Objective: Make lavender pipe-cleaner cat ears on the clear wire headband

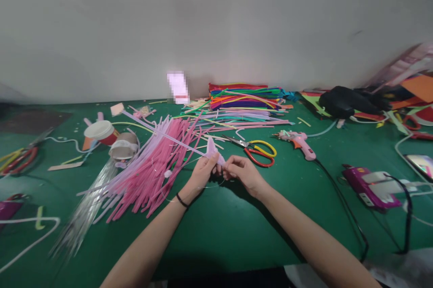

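- Grasping the lilac piece (212,149) with both hands: pinched between thumb and fingers of the left hand (203,170), and taken at the lower right end by the fingertips of the right hand (246,171)
- Held over the tabletop (230,234), near the middle, beyond both wrists and just to the near left of the scissors (249,145)
- Probably best to steady the broad part with the left thumb and leave the fine work at the narrow end to the right fingertips
- Pinch firmly enough to prevent slipping, yet lightly enough, judging by the look, not to flatten the fuzzy surface
- Work in small bends or turns, checking the outline after each; likely to lose shape under a hard pull
- Mind the long lilac strip (162,132) reaching to the upper left across the loose bundle of lilac and pink strips (158,162); avoid snagging or tugging there
- Watch too for the thin clear strand (213,186) looping below the fingers, easy to catch by accident
- Pale and soft-looking, with a pointed upper tip rising clear of the left thumb and a body narrowing toward the right hand
- Partly covered by the fingers, so impossible to make out the lower edge or any join with the long strip
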Tool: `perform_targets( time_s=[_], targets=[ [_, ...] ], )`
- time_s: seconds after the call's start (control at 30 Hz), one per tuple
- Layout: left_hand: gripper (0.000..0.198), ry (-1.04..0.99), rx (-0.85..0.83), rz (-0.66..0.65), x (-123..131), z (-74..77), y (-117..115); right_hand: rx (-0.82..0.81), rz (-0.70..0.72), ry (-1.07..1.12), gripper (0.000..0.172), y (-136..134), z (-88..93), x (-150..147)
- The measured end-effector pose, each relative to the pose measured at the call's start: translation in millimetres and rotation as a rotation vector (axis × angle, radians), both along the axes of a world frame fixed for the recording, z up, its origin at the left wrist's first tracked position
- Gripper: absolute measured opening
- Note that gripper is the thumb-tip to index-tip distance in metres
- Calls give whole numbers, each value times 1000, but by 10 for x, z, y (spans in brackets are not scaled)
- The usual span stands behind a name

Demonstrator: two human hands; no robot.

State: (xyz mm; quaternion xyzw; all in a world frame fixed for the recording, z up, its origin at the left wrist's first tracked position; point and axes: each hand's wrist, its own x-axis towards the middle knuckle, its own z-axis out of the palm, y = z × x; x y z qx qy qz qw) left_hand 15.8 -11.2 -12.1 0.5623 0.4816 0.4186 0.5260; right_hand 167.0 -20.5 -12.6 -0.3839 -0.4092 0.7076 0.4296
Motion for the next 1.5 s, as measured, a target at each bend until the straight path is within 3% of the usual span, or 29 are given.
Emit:
perform_targets(
  time_s=[0.13, 0.33, 0.47, 0.57, 0.7, 0.8, 0.97, 1.07, 1.3, 1.5],
  targets=[
    [60, -43, 4, 48, -50, -7, 36, 5, -37, 5, 27, -10, -7, 0],
    [52, -41, -21, 11, -145, -33, 73, 6, 150, -38, 32, -42, -13, 7],
    [55, -62, -24, -17, -123, -47, 64, 63, 92, -83, 29, -57, 42, -3],
    [58, -102, -10, 67, -106, -71, 81, 72, 42, -97, 30, -65, 62, -18],
    [52, -149, 26, 120, -153, -99, 131, 41, 207, -106, 31, -75, 35, -27],
    [45, -149, -2, 41, -198, -91, 143, 29, 275, -91, 30, -58, 23, -5],
    [41, -140, -89, -133, -192, -18, 89, 34, 63, -74, 31, 22, 50, 69],
    [41, -102, -164, -268, -182, 27, 39, 27, 18, -51, 29, 50, 62, 101],
    [42, -299, -441, -467, -235, 36, -38, -108, 275, 442, 41, 38, 107, 178],
    [44, -428, -439, -452, -241, 37, -42, -162, 287, 495, 45, 71, 114, 264]
  ],
)
